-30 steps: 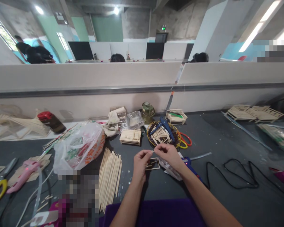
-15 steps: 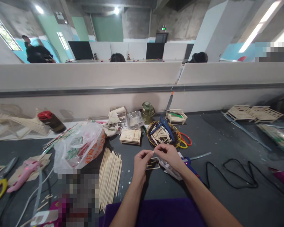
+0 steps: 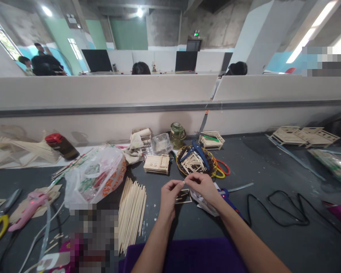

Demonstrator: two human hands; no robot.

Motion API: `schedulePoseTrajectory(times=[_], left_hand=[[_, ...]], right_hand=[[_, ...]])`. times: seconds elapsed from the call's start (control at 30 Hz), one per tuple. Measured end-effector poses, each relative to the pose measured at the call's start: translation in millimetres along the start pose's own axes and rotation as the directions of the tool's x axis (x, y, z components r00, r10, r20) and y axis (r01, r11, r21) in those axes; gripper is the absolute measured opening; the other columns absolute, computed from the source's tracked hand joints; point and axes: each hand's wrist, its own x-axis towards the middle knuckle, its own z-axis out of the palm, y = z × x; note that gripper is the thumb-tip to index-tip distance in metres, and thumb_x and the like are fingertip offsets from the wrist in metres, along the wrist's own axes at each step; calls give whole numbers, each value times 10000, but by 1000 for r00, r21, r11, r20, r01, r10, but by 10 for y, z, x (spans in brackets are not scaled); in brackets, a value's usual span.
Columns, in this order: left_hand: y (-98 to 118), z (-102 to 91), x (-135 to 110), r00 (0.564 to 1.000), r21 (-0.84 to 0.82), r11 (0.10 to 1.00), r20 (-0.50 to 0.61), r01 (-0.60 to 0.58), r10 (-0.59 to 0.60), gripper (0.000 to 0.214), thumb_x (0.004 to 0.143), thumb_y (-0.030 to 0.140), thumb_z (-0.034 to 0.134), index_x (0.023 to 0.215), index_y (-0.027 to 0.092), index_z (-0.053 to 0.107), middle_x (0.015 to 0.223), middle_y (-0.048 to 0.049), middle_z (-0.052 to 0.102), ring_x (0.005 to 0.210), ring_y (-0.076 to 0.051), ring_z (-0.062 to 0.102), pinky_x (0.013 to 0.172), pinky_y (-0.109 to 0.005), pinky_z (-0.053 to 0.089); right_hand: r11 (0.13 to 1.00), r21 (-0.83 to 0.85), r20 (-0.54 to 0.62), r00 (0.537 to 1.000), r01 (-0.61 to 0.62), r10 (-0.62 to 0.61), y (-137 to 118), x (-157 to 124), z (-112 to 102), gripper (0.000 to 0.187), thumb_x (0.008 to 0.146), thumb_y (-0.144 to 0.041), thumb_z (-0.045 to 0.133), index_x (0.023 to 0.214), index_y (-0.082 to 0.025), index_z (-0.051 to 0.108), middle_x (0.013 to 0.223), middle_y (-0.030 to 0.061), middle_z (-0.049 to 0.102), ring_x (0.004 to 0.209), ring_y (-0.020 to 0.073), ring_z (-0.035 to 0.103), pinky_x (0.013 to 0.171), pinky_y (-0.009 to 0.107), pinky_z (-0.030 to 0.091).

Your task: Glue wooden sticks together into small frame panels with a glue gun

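Behind a pale partition [image 3: 108, 89], concrete walls, dark screens and a few people fill the background; at its foot lies the far edge of a dark tabletop [image 3: 267, 182]. Near the middle of the near edge, the left hand [image 3: 170, 195] and right hand [image 3: 201, 186] meet, thumb and forefinger of each pinched together on a tiny pale piece [image 3: 184, 182], too small to identify, held above the surface. Just below, partly hidden by the fingers, a small stick frame [image 3: 184, 201] lies flat. Crumpled clear plastic [image 3: 206, 204] sits under the right wrist, beside a blue glue gun [image 3: 225, 194]. Left of the forearms, a bundle of thin sticks [image 3: 133, 212] reaches toward the near edge. Farther back stand a wire basket [image 3: 212, 163] of short sticks and a little wooden model [image 3: 156, 164]. Toward the left edge lie a white plastic bag [image 3: 95, 174] and a pink glue gun [image 3: 31, 208].
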Motion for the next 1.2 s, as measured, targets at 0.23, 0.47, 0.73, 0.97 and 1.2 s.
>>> schedulePoseTrajectory(times=[0.23, 0.47, 0.73, 0.97, 1.2], left_hand=[[-18, -11, 10, 1000, 15, 1000, 11, -6, 6, 274, 654, 393, 746, 754, 139, 726, 649, -16, 601, 546, -81, 431, 531, -207, 331], [-8, -3, 6, 1000, 12, 1000, 7, -4, 4, 257, 651, 377, 750, 745, 139, 722, 642, -13, 587, 548, -80, 422, 525, -203, 324], [11, 6, -1, 1000, 5, 1000, 8, -5, 4, 277, 622, 401, 768, 723, 146, 725, 639, -16, 599, 543, -86, 442, 527, -207, 332], [12, 3, -3, 1000, 7, 1000, -2, -13, 13, 309, 620, 430, 764, 729, 144, 725, 635, -16, 601, 535, -87, 438, 522, -209, 326], [22, 5, 1, 1000, -7, 1000, 3, 1, -1, 289, 614, 407, 771, 720, 141, 723, 644, -15, 606, 541, -84, 432, 528, -209, 329]], right_hand=[[1000, 19, 59, 998, -19, 18, 6, 2, -3, 228, 780, -360, 582, 764, -159, 689, 697, 22, 657, 645, 150, 555, 629, 253, 428], [999, 30, 62, 998, -30, 28, -6, 2, -9, 249, 779, -373, 582, 738, -148, 683, 658, 12, 638, 626, 141, 541, 619, 247, 423], [996, 77, 54, 998, -50, 46, 16, 4, 2, 257, 762, -388, 601, 726, -148, 683, 648, 15, 641, 622, 143, 547, 605, 248, 424], [996, 70, 43, 998, -52, 49, 29, 7, -12, 247, 766, -378, 610, 749, -152, 708, 700, 31, 685, 683, 169, 592, 662, 266, 447], [995, 89, 33, 998, -48, 45, 51, -50, 4, 238, 759, -377, 633, 787, -153, 710, 688, 20, 665, 641, 147, 565, 621, 249, 432]])
